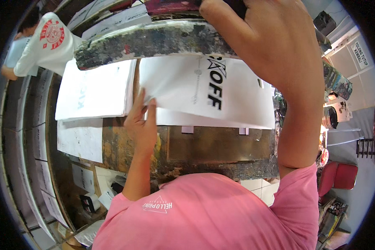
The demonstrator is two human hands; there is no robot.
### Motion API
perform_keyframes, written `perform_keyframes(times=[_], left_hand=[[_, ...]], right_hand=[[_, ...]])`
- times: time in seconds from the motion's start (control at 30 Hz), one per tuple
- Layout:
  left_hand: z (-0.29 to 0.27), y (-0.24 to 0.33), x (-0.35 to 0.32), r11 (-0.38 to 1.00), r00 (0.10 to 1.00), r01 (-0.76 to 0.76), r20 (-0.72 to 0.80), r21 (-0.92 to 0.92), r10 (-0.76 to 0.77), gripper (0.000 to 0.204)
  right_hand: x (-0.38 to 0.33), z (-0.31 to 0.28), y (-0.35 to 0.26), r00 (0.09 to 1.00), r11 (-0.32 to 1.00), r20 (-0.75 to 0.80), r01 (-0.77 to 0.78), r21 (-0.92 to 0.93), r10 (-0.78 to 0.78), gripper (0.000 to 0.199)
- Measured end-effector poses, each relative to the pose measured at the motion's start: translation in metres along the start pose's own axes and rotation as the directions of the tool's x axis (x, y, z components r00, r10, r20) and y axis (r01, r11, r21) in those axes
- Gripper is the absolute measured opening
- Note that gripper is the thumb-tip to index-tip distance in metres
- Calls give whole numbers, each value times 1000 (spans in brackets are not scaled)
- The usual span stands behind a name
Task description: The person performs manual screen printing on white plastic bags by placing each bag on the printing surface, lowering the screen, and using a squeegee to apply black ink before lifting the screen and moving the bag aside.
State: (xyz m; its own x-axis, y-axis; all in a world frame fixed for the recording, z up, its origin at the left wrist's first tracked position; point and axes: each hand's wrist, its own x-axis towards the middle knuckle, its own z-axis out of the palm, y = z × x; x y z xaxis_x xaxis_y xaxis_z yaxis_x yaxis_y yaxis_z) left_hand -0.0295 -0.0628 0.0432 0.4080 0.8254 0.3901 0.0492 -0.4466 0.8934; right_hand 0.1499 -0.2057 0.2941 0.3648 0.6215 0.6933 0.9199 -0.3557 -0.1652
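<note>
One printed sheet [246,96] at centre; printing looks done, not yet clear of board [216,143]. Left hand [141,120]: nearly closed, apparently pinching sheet's eight-o'clock corner. Right hand [273,46], one o'clock, at stained bar [154,41]; grip hidden. Printed stack [100,91] at nine; remaining count unclear.

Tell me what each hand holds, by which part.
Left hand: white rectangular black-printed sheet, by its left edge. Right hand: over the dark paint-crusted bar; hold unclear.

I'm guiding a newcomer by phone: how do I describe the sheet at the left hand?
Find the paint-crusted bar up top. Below it, the white sheet reaches rightward from the left hand. Bold black print distinguishes it from the blue-printed stack alongside.
</note>
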Motion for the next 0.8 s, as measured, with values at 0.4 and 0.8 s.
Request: perform_keyframes(times=[0.4, 0.8], left_hand=[[-219, -76, 147, 962, 966, 257, -33, 86, -255, 50], [-267, -145, 272, 623, 984, -64, -54, 779, 168, 78]], right_hand=[[-3, 3, 10, 982, 979, 170, -42, -199, 77, 46], [-6, 6, 0, 999, 962, 48, -8, -271, 21, 41]])
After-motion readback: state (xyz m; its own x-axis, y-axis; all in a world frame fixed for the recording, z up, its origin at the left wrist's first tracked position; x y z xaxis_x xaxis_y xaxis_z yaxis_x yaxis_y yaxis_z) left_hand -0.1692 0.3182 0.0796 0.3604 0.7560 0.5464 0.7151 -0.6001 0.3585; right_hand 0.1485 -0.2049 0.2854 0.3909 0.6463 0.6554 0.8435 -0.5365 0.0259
